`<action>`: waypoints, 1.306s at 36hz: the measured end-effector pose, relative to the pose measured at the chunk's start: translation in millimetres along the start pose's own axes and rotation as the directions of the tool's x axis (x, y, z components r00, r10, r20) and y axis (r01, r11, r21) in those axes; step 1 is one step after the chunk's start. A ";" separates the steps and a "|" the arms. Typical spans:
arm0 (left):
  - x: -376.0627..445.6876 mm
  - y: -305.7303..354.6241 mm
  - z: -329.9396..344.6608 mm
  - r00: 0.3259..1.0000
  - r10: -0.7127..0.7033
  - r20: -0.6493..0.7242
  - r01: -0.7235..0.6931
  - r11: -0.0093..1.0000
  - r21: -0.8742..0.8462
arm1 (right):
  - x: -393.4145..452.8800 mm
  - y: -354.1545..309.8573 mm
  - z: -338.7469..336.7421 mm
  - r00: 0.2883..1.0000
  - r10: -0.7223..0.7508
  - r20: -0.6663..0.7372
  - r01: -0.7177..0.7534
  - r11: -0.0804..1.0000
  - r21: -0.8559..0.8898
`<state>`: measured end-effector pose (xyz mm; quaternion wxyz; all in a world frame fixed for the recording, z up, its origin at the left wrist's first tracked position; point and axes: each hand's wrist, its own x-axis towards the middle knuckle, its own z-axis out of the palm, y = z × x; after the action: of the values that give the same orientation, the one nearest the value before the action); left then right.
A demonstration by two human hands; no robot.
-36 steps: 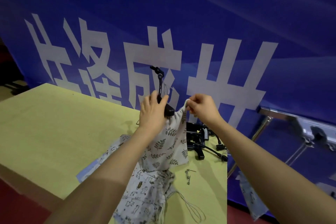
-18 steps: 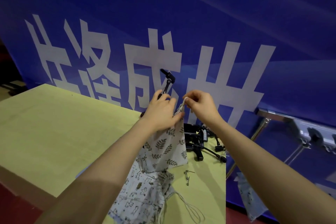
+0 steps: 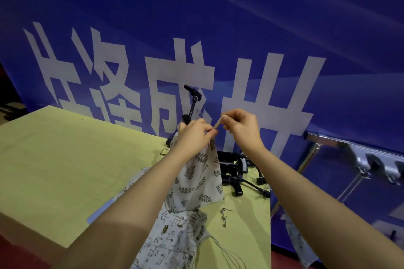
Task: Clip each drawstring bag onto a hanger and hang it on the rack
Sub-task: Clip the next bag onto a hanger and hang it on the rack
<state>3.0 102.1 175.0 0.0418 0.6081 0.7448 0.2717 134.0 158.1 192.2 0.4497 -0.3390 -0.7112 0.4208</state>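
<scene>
A white drawstring bag with a leaf print (image 3: 200,176) hangs above the table from both my hands. My left hand (image 3: 193,135) grips its top edge together with a black clip hanger (image 3: 192,102), whose upper end sticks up above my fingers. My right hand (image 3: 242,128) pinches the bag's other top corner, pulling the hem taut between the two hands. More bags with small animal prints (image 3: 172,238) lie piled on the yellow-green table (image 3: 65,159) under my left forearm. A metal rack rail (image 3: 341,141) runs along the right.
A heap of black clip hangers (image 3: 235,171) lies at the table's far right corner. Small metal clips (image 3: 225,214) and loose drawstrings (image 3: 227,257) lie near the right edge. A patterned bag (image 3: 299,244) hangs below the rack, beyond the table. A blue banner stands behind.
My left hand has shifted along the bag's top edge and my right hand has lifted its corner, stretching the hem. The hanger has tilted so its upper end now leans right.
</scene>
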 end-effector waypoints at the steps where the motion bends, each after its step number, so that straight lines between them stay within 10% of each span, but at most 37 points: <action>1: 0.7 -0.9 -0.1 1.000 -0.005 0.002 0.005 1.000 0.016 | 1.0 -0.7 -0.2 0.999 0.000 -0.034 0.000 1.000 0.013; 12: 8.3 1.5 3.1 0.996 -0.074 0.043 0.064 0.977 0.203 | 7.2 -12.7 -8.6 0.973 -0.030 -0.230 0.058 0.992 0.114; 19: 6.7 5.6 7.8 0.998 -0.062 0.006 0.058 0.950 0.308 | 6.7 -15.9 -6.5 0.983 0.158 -0.088 -0.105 0.894 0.436; 25: 2.6 1.7 8.5 1.000 -0.010 -0.019 0.016 0.932 0.361 | 1.1 -14.0 0.1 0.988 0.023 0.152 0.009 0.978 -0.206; 31: -7.2 1.7 11.6 0.998 0.023 -0.050 -0.001 0.913 0.408 | -3.0 12.1 10.7 0.904 0.028 0.427 0.304 0.660 -0.687; 37: -9.3 6.9 11.8 0.998 -0.019 -0.053 0.042 0.882 0.469 | -2.6 10.0 6.9 0.862 -0.082 0.501 0.471 0.499 -0.728; 47: -10.5 5.1 17.9 0.986 0.136 -0.093 -0.074 0.870 0.487 | -6.9 13.1 -3.3 0.923 -0.185 0.338 0.373 0.642 -0.670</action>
<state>17.3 99.2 159.4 -0.1720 0.6209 0.7558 0.1171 140.9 158.6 178.7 0.2506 -0.3205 -0.9109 0.0686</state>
